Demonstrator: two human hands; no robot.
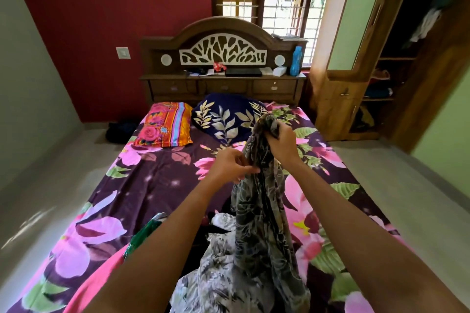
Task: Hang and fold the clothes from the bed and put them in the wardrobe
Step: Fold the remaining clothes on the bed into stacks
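The right hand (286,141) is gripping the top of a grey patterned garment (262,211) and lifting it above the bed (157,185). The left hand (230,165) is pinching the cloth's edge lower down. More clothes (203,262) are lying at the near end. The wardrobe (356,89) is standing open at right.

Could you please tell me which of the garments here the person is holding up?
The dark grey leaf-print garment: the right hand grips its top and the left hand pinches its edge, while the others lie on the bed.
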